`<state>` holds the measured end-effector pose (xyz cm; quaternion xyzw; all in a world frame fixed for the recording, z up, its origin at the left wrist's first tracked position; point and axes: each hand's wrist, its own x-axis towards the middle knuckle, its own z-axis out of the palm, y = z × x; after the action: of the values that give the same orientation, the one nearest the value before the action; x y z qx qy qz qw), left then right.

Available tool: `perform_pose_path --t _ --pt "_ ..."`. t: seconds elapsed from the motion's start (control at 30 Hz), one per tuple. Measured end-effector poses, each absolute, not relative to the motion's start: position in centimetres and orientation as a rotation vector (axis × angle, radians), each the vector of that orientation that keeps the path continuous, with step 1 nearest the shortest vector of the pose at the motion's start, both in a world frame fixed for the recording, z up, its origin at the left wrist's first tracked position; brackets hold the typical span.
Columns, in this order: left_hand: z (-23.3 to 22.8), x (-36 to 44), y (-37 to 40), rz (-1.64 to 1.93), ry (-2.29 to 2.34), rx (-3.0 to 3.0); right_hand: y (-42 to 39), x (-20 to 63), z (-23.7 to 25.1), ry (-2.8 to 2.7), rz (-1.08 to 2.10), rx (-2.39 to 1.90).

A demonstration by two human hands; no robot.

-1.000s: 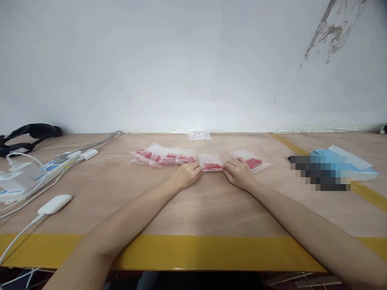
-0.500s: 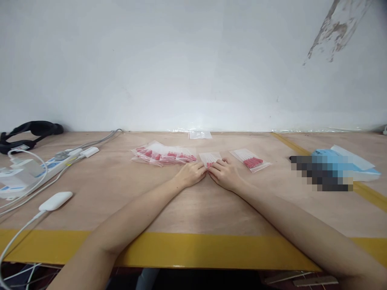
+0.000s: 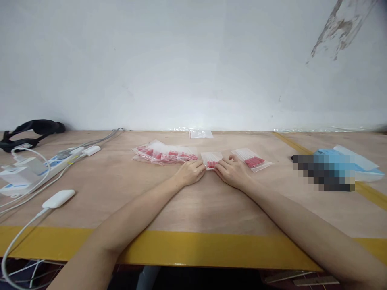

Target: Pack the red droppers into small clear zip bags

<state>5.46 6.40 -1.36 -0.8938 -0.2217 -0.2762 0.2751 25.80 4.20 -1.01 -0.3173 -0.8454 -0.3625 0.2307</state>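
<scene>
1. Spanning the whole lower view, the wooden table (image 3: 196, 209) runs back to a white wall (image 3: 181, 60), with a yellow strip (image 3: 193, 249) along its near edge.
2. At the far left lie a white power strip (image 3: 45, 167) with cables, a black strap (image 3: 30, 129) by the wall, and a white adapter (image 3: 59, 198) nearer the edge.
3. On the right rests a blue and white packet (image 3: 356, 161), partly blurred out.
4. A fanned row of small clear bags (image 3: 165, 153) holding red-tipped pieces lies left of centre; a single such bag (image 3: 252, 160) lies to the right, and an empty clear bag (image 3: 201, 134) sits by the wall.
5. Between those two, the middle bag (image 3: 211, 158) lies flat on the table.
6. The left hand (image 3: 190, 172) is curled, its fingertips pinching the middle bag's near left edge.
7. The right hand (image 3: 232, 172) is likewise curled, its fingertips pressing the same bag's near right edge; the two hands nearly touch.
</scene>
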Motion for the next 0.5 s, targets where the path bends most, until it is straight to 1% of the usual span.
perform_pose_path --t 0.23,0.5 --pt "-1.5 5.1 6.4 -0.751 -0.622 -2.432 4.7 29.3 -1.9 -2.28 -1.005 -0.941" --pt "-1.2 5.4 6.3 -0.74 -0.62 -2.455 4.8 29.3 -1.8 -2.328 -0.938 -0.973"
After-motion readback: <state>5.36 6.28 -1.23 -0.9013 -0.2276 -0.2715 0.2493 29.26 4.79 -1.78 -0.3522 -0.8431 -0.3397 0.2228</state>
